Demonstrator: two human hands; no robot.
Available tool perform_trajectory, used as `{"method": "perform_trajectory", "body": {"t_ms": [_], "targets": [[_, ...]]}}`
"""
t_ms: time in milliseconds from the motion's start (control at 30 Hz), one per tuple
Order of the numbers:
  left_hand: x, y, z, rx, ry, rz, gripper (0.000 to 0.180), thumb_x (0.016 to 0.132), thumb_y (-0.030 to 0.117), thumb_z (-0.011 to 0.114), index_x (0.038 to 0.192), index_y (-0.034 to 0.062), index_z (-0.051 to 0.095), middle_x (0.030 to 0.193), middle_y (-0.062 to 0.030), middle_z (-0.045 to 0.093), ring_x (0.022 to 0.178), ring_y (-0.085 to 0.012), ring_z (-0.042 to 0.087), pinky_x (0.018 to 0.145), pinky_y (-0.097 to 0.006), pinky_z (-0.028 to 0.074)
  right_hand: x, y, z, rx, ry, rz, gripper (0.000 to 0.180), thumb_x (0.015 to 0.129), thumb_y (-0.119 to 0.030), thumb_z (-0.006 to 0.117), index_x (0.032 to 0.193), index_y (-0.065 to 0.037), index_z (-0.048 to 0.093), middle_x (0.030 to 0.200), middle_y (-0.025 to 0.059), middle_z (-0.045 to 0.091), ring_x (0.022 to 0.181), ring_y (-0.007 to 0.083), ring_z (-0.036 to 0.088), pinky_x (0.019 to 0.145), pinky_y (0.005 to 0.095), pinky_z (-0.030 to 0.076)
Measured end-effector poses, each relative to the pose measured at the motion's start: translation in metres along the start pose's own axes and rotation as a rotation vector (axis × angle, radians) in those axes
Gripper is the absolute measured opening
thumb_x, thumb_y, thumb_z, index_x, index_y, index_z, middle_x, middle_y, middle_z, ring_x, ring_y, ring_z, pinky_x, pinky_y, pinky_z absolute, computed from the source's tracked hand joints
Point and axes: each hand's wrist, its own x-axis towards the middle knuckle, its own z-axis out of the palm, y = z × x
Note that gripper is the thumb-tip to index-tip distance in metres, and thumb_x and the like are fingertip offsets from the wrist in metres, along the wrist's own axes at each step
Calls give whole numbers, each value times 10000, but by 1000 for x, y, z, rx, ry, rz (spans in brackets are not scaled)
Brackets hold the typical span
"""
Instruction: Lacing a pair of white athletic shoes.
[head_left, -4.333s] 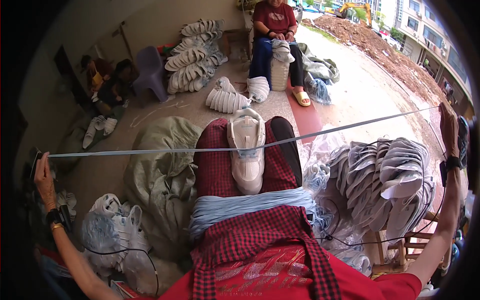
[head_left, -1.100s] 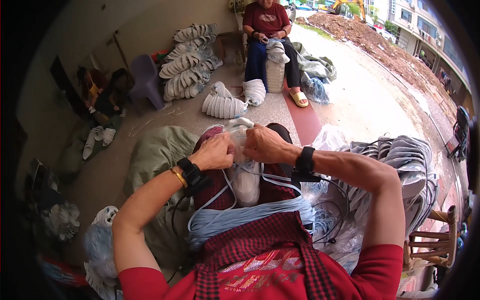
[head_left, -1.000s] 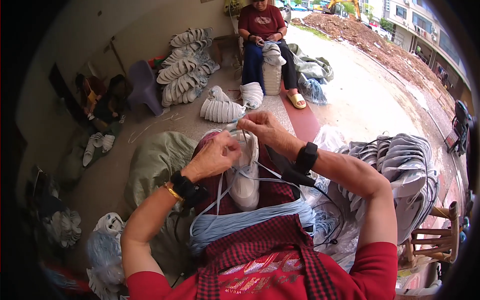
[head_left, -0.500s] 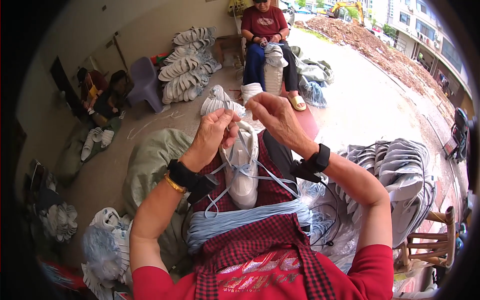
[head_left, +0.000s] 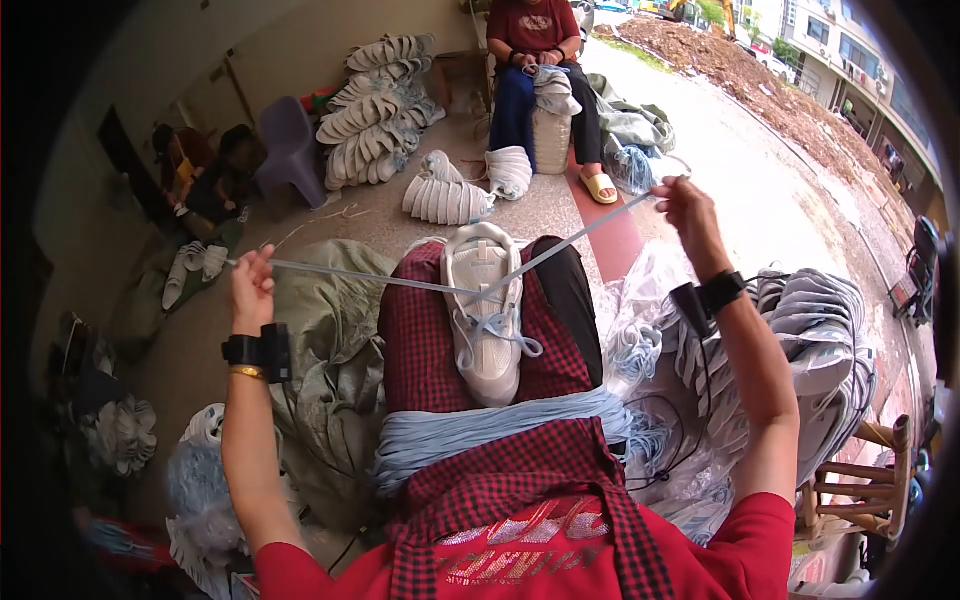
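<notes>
The person's lap [head_left: 412, 345] carries a white shoe [head_left: 490, 362] and, at six o'clock, pale-blue laces [head_left: 490, 427]. The floor [head_left: 548, 222] bears nested shoe uppers [head_left: 445, 197] near twelve and a purple chair [head_left: 288, 150] at ten.

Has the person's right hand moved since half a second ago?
Yes, rightward: the right hand was mostly left of the red floor strip and is now right of it, holding the pale lace.

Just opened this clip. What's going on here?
The person's left hand and right hand are spread wide, each gripping a flat, pale-blue lace that dips in a V to a white shoe. The shoe rests on red-and-black checked fabric, toe toward the person. A thick bundle of light-blue laces lies just past its toe, nearer the person.
</notes>
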Motion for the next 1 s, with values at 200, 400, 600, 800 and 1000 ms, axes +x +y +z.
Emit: {"method": "perform_trajectory", "body": {"t_ms": [200,400,600,800,1000], "targets": [[42,40,-109,144,120,31,419,1031,248,459,1394,40,423,1188,-153,690,784,-113,655,566,-204,484,38,-16,-148,-111,256,-45,379,1052,-321,459,1153,8,617,1013,125,734,774,127,681,604,209,487],[-58,-12,48,1087,-173,202,527,926,155,634,1361,-81,455,863,-137,727,597,-163,675,537,-263,519,-19,12,-5,-1331,-335,-86,239,914,-165,634,829,55,674,676,176,684,560,276,685,563,377,536],[-174,-40,160,993,-755,310,91,839,70,703,884,13,649,763,-39,671,652,-90,610,594,-246,490,-105,13,124,-941,-847,-811,273,780,-61,681,1051,-79,650,985,91,552,966,286,568,817,394,508],[-171,-71,170,1006,-707,611,119,791,40,728,866,10,640,847,-68,613,673,-157,601,583,-276,486,-121,24,142,-767,-915,-757,176,761,-98,767,919,-41,715,960,95,580,924,269,591,748,371,517],[-166,-71,169,996,-642,695,125,775,23,712,871,16,632,922,-92,607,813,-238,612,597,-318,490,-118,21,140,-566,-957,-569,137,777,-61,746,908,-24,737,840,105,625,702,247,625,614,354,509]]}}
